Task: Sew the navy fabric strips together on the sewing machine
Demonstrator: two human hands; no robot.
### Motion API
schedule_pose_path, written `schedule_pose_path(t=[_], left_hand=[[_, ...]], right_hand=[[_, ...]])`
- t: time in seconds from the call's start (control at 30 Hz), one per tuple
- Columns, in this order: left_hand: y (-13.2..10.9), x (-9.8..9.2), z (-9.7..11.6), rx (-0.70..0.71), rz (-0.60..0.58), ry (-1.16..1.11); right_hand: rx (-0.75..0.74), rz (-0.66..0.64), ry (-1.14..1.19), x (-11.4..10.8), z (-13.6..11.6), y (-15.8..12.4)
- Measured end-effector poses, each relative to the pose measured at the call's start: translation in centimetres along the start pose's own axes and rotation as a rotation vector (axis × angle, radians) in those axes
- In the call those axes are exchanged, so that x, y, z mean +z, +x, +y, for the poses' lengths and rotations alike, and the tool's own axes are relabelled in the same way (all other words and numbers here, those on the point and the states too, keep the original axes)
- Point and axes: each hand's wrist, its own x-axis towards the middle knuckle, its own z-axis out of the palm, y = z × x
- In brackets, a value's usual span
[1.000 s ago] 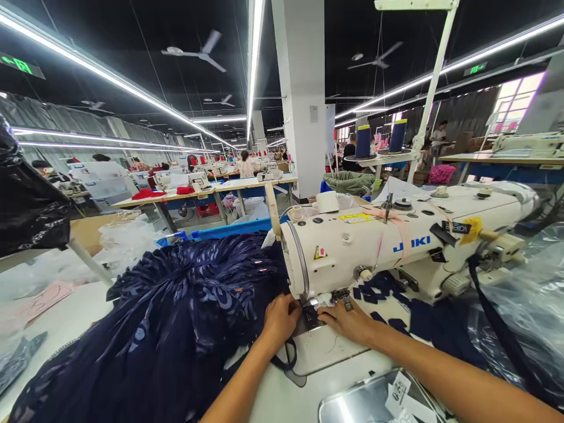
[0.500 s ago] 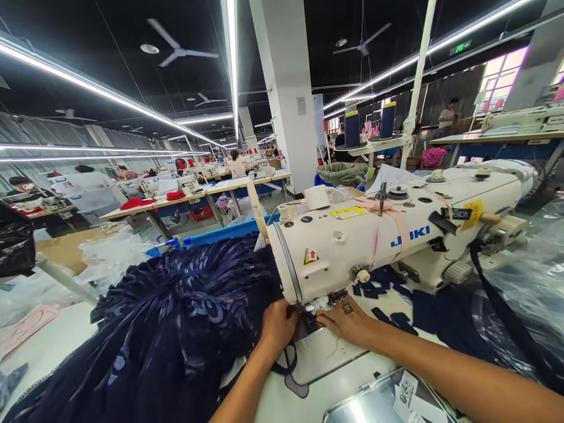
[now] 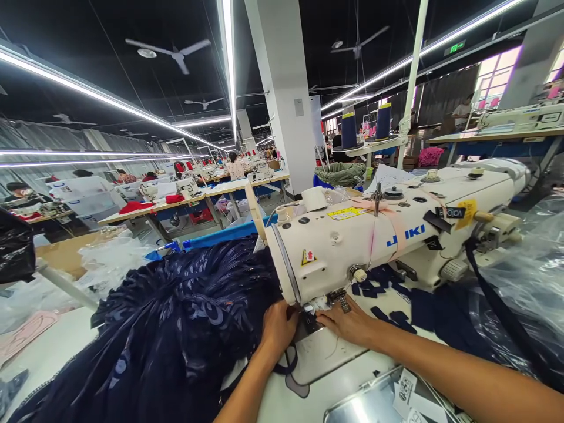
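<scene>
A cream JUKI sewing machine (image 3: 396, 241) stands on the white table (image 3: 335, 388). A big heap of dark navy patterned fabric (image 3: 176, 329) lies to its left. My left hand (image 3: 278, 326) rests curled on the fabric's edge right beside the needle area (image 3: 311, 317). My right hand (image 3: 346, 324) lies on the other side of the presser foot, fingers pressed down by the needle plate; what they pin there is hidden. Small navy cut pieces (image 3: 388, 294) lie under the machine arm.
A metal tray (image 3: 374, 405) with paper tags sits at the front edge. Clear plastic sheeting (image 3: 529, 294) lies at right. Two blue thread cones (image 3: 365, 126) stand behind the machine. Other workers and sewing tables (image 3: 198, 191) fill the hall behind, past a white pillar (image 3: 286, 94).
The view has drifted slightly; both hands stay at the presser foot, almost unmoved, with the fabric still under the left hand.
</scene>
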Motion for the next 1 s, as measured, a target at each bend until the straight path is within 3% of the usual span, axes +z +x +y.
schedule_pose_path(t=[0.7, 1.0], left_hand=[[0.2, 0.2, 0.1, -0.05, 0.015, 0.043], [0.3, 0.3, 0.0, -0.097, 0.014, 0.058]], right_hand=[[0.112, -0.087, 0.182, 0.1, -0.8, 0.5], [0.15, -0.091, 0.046, 1.4, -0.7, 0.1]])
